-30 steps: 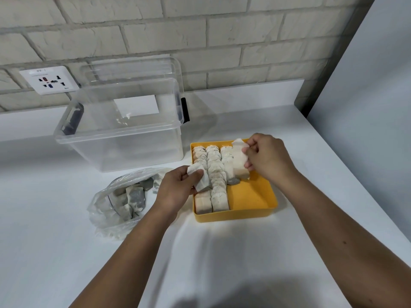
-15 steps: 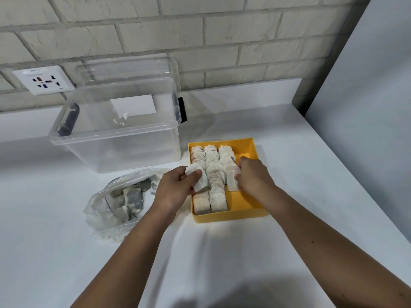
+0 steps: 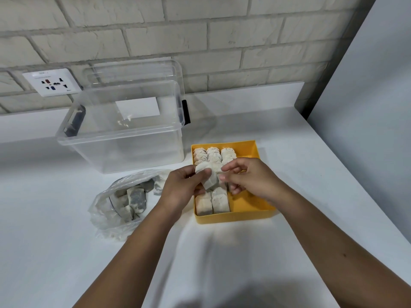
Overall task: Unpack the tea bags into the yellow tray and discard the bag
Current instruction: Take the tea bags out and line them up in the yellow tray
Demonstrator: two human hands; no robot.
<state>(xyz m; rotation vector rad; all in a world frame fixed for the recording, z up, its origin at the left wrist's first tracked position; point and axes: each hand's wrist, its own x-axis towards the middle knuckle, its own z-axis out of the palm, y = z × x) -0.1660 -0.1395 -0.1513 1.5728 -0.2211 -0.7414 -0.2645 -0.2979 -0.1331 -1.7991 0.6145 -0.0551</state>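
Yellow plastic tray [image 3: 233,217], of square shape, stands on the white worktop [image 3: 222,252] directly under both hands. The left hand [image 3: 180,190] pinches one white paper tea bag [image 3: 209,177] between its thumb and fingers and holds it tilted above the middle of the tray. The right hand [image 3: 251,181] is just beside it, with curled fingers. Its thumb and first finger come to the right edge of this same tea bag, but I cannot tell if they really grip it or only touch it. So the two hands are close together, with the tea bag between them. In the tray the other pale tea bags [image 3: 213,155] stand in three rows. Some show beyond the hands and some on the near side of the hands, and the part of the tray under the right hand shows bare yellow floor. To the left of the left hand a crumpled clear plastic bag [image 3: 104,216] lies on the worktop, and it holds several darker tea bags [image 3: 135,196]. Beyond the left hand, further away, stands a large transparent plastic storage box [image 3: 124,147] without its lid. The clear lid [image 3: 133,70] leans on the grey brick wall [image 3: 222,41] behind it. A white wall socket [image 3: 52,82] is at the left of the box.
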